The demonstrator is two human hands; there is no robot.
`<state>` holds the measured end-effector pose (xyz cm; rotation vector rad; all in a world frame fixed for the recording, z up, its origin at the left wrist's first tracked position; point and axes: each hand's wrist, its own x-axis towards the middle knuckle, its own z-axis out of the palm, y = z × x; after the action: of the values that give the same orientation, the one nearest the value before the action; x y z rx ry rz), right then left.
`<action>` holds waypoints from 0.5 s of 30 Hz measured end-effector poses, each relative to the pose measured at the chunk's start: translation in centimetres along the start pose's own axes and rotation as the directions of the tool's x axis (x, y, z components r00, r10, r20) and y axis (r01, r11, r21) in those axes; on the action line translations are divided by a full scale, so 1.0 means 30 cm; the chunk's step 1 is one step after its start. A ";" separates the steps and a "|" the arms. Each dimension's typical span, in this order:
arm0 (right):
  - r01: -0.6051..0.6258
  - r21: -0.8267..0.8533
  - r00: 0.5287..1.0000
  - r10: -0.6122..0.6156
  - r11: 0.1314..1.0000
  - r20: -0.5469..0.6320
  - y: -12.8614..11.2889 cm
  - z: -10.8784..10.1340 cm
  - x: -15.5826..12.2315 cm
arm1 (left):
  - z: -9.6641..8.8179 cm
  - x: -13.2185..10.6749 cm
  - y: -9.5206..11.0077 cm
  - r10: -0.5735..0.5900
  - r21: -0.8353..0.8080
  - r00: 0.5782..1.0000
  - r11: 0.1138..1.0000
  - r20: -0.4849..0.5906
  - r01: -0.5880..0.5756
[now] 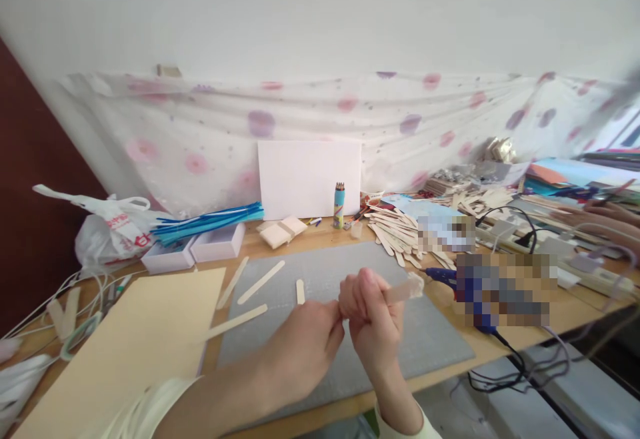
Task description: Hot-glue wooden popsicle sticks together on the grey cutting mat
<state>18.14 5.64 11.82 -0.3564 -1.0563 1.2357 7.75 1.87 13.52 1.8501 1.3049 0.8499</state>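
Over the grey mat (425, 339) my two fists meet, knuckles touching. Out of my right hand (373, 319), which is closed around it, a wooden craft stick (400, 290) points to the right; its far end looks whitish and rough. My left hand (310, 339) is closed against the right fingers, and what it grips, if anything, is hidden. Just behind the left hand stands out a short piece of craft stick (300, 291). Three loose craft sticks, one of them the middle stick (261, 282), lie at the mat's left edge.
A blue glue gun (443, 277) lies right of the mat, its cord hanging off the table edge. Behind it spreads a pile of craft sticks (395, 232). A pencil tube (339, 207) stands at the back. Another person's hand (600, 219) is at far right.
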 end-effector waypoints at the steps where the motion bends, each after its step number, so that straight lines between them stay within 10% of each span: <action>1: 0.007 0.010 1.000 -0.007 1.000 0.008 -0.010 0.002 0.000 | -0.003 0.000 0.006 -0.007 0.013 1.000 1.000 0.009 0.007; 15: 0.081 0.019 0.996 -0.081 0.997 0.040 -0.100 -0.016 0.009 | -0.025 0.024 0.071 -0.018 -0.042 0.991 0.999 0.130 0.024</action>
<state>20.29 4.99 13.89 -0.2735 -1.0845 1.1831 8.38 2.18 15.78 1.8229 1.2139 0.7284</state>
